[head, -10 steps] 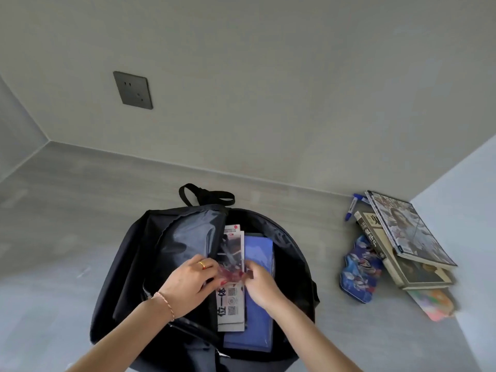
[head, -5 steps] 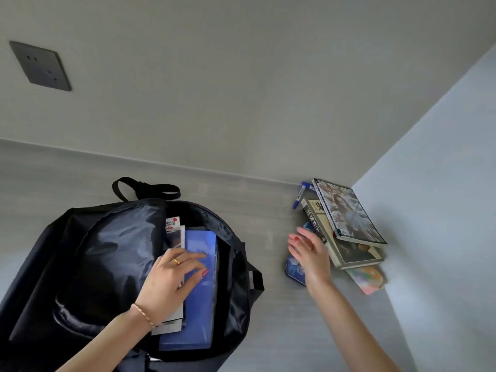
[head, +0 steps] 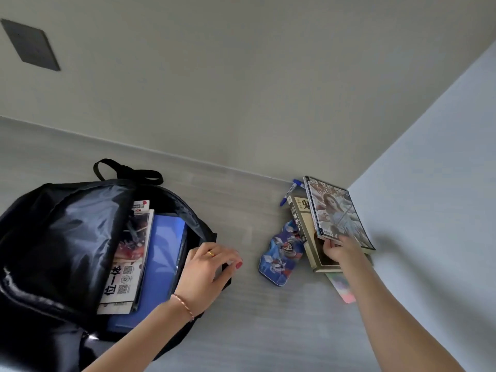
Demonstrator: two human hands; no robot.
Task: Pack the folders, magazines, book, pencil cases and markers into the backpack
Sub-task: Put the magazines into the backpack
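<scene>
Black backpack [head: 67, 237] held open by left hand [head: 206, 272]; right hand [head: 339, 249] pinches magazine [head: 335, 213] at right, next to lift it in.

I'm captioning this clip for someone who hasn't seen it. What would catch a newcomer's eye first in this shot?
First, the open black backpack at the left, with a magazine and a blue folder showing inside, while the left hand grips its right rim. Next, the right hand at the right, gripping the near edge of the top magazine on a stack in the corner. A blue pencil case lies on the floor between them.
</scene>
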